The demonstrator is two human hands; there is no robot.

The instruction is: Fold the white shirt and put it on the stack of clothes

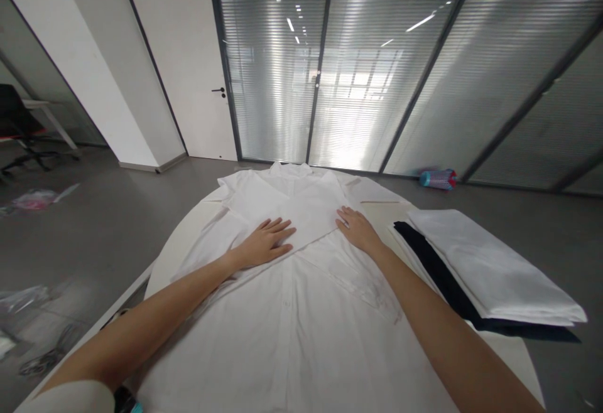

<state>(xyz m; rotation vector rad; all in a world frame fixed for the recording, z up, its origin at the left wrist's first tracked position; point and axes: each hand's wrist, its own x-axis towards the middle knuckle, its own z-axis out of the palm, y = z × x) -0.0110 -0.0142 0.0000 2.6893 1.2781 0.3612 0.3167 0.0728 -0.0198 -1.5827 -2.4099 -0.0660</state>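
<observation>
A white button-up shirt (264,337) lies spread out over a round table, its collar at the far edge and its button line running toward me. A layer of white cloth, perhaps a sleeve, crosses the chest with a slanting edge. My left hand (266,243) rests flat on this cloth left of the button line, fingers spread. To the right, my right hand (357,228) lies palm down at the end of the slanting edge, fingers apart, with what looks like a ring on one finger. Neither hand grips the fabric.
Folded white and dark navy cloths (499,262) are stacked on the right of the pale table (176,243). Plastic wrappers (28,300) and a cable lie on the floor at left. A blue-and-red patterned object (438,179) sits by the glass wall.
</observation>
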